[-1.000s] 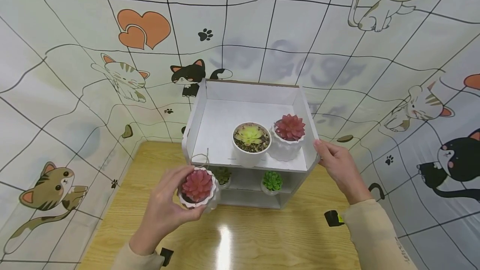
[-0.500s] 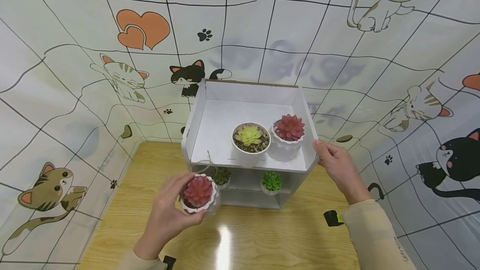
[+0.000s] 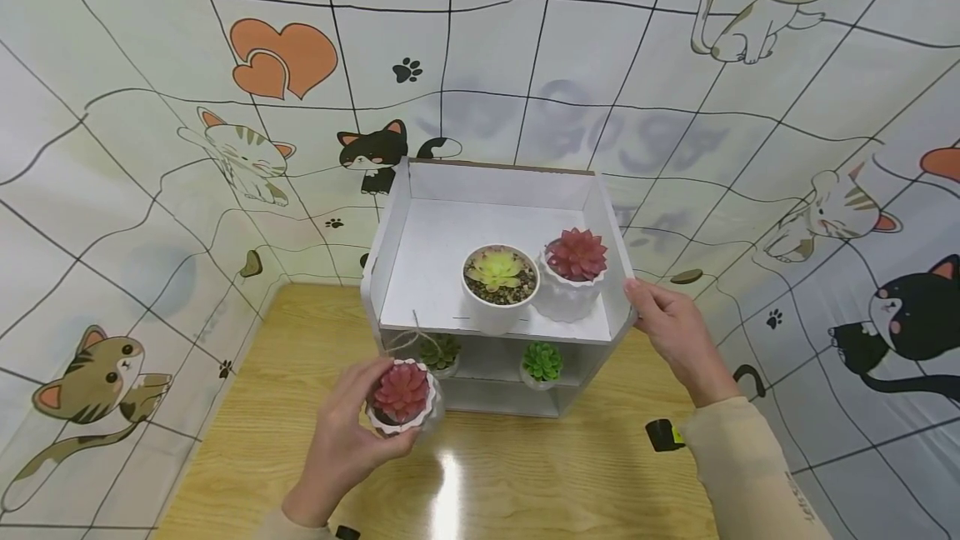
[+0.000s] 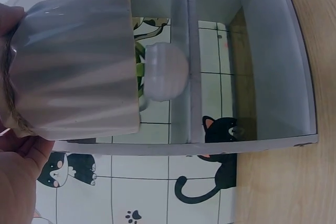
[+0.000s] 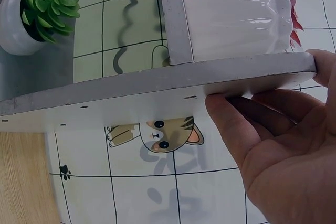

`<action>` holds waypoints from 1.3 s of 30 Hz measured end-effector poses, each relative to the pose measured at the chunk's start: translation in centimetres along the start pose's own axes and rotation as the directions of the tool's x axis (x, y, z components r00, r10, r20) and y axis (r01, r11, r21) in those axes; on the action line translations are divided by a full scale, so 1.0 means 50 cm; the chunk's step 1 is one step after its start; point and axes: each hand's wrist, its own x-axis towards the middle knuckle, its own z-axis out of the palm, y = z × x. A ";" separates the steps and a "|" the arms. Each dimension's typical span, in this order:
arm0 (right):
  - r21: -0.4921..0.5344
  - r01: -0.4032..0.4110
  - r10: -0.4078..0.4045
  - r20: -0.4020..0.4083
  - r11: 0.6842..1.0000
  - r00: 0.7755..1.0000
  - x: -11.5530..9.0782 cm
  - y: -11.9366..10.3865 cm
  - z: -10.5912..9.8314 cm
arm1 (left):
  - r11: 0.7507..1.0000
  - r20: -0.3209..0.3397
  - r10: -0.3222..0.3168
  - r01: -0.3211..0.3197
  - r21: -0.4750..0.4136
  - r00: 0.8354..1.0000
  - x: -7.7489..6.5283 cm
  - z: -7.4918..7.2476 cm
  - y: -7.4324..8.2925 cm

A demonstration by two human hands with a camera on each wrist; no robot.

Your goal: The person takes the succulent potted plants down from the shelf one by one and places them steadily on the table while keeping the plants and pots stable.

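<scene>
My left hand (image 3: 348, 440) grips a white fluted pot with a red succulent (image 3: 401, 392) in front of the shelf's left side, twine tied round the pot's rim. The left wrist view shows the pot's ribbed side (image 4: 79, 66) large, overlapping the small shelf behind. With thumb and fingers, my right hand (image 3: 671, 336) holds the right side panel of the white shelf (image 3: 465, 223). On the top level stand a round pot with a yellow-green succulent (image 3: 498, 282) and a second fluted pot with a red succulent (image 3: 576, 269).
Two small potted succulents stand on the level below: a dark green one (image 3: 441, 352) and a bright green one (image 3: 542, 363). The shelf stands on a wooden table (image 3: 300, 357). A cat-patterned sheet (image 3: 487, 48) surrounds it. A small black object (image 3: 663, 435) lies near my right sleeve.
My left hand has moved slightly down and toward me with the fluted succulent pot, away from the shelf's top edge. The right hand stays on the side panel.
</scene>
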 end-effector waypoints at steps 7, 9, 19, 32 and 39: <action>-0.001 -0.003 0.003 -0.004 1.000 1.000 0.000 0.002 0.001 | 0.998 0.003 -0.068 0.068 0.015 0.998 -0.016 0.011 -0.004; -0.002 -0.005 0.005 -0.005 1.000 1.000 0.000 0.002 0.000 | 0.996 0.001 -0.085 0.085 0.017 0.996 -0.020 0.014 -0.004; -0.005 0.003 -0.003 -0.013 1.000 1.000 0.003 -0.002 0.003 | 0.989 0.008 -0.140 0.140 0.037 0.990 -0.047 0.030 -0.015; 0.003 0.002 -0.002 -0.010 1.000 1.000 0.004 0.002 0.002 | 0.985 0.000 -0.161 0.161 0.060 0.987 -0.072 0.048 -0.038; 0.020 0.006 -0.006 -0.005 1.000 1.000 0.004 0.001 0.001 | 0.992 -0.047 -0.101 0.104 0.073 0.994 -0.082 0.061 -0.051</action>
